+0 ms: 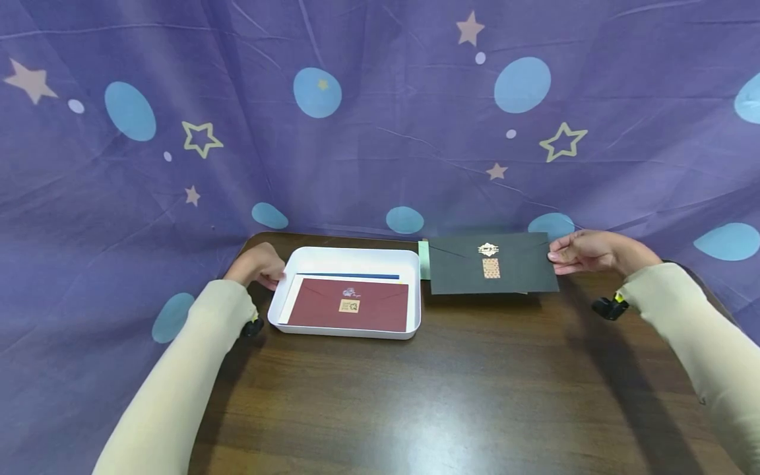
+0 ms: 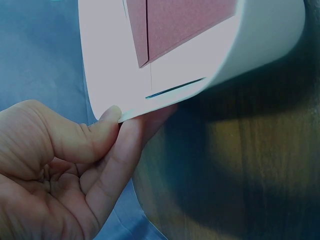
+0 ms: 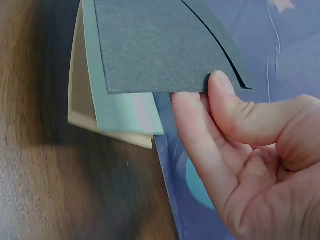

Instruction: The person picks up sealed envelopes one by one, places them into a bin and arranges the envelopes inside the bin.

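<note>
Pale sleeves (image 1: pixel 160 379) come in nearest the head camera, reaching over the wooden bench (image 1: pixel 415 422) towards a tray and some envelopes. At the bench's far side, the left grip (image 1: pixel 259 265) pinches the near corner of the white tray (image 1: pixel 356 260), where a red envelope (image 1: pixel 380 309) lies over a white one and a blue edge (image 1: pixel 350 276). Just right of the tray, the right grip (image 1: pixel 594 252) holds a black envelope (image 1: pixel 457 270) by its right end, overlapping a green envelope (image 1: pixel 424 260). From the left wrist, the thumb lies on the tray's rim with fingers beneath. From the right wrist, thumb and fingers nip the black envelope's edge, with the green and a tan envelope (image 3: pixel 80 95) below it. The step in hand looks like handling the black envelope while steadying the tray; the next move probably calls for a firm, level hold, since only one end is gripped.
</note>
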`<state>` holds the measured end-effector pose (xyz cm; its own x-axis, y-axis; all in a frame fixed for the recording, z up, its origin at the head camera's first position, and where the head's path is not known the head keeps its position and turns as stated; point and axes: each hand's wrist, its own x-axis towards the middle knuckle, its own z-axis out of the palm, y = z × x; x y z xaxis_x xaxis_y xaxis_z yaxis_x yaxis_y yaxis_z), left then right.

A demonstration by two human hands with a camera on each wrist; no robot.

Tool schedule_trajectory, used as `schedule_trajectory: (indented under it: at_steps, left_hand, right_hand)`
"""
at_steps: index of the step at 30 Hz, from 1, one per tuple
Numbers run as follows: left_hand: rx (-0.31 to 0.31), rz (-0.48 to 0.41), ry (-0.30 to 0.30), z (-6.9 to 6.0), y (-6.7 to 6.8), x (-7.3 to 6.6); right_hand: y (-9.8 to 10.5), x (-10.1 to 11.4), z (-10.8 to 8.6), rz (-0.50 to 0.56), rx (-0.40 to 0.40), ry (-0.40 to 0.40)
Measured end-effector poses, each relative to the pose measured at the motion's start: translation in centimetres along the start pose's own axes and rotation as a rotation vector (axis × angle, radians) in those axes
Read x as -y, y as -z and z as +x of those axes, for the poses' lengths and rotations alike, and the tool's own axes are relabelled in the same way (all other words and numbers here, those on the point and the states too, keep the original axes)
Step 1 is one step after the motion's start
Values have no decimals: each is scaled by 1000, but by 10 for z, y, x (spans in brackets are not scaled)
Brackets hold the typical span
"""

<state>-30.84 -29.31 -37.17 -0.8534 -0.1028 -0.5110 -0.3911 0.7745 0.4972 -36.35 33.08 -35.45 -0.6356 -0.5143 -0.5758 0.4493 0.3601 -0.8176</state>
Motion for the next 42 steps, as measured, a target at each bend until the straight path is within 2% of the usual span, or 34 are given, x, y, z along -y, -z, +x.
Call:
schedule_trajectory:
  at_steps: [5,12,17,21,28,35,42]
  left_hand:
    - [4,-6,-6,-1,0,1]
    - [3,-33,-7,-2,0,0]
    - [3,-30,-1,0,0,1]
    - [1,-27,-2,0,-1,1]
    - [-5,-14,-10,-1,-1,1]
    - [-6,3,-14,2,0,1]
    - [-14,16,-9,3,-1,2]
  right_hand:
    - [-17,9,2,6,-86,-14]
    - [-35,18,6,20,-76,-4]
    - [-49,24,10,17,-105,-5]
    - [-59,28,11,-8,-105,5]
    - [-76,36,13,-3,-76,29]
    - [-97,43,14,2,-81,35]
    - [-114,47,18,-51,-51,55]
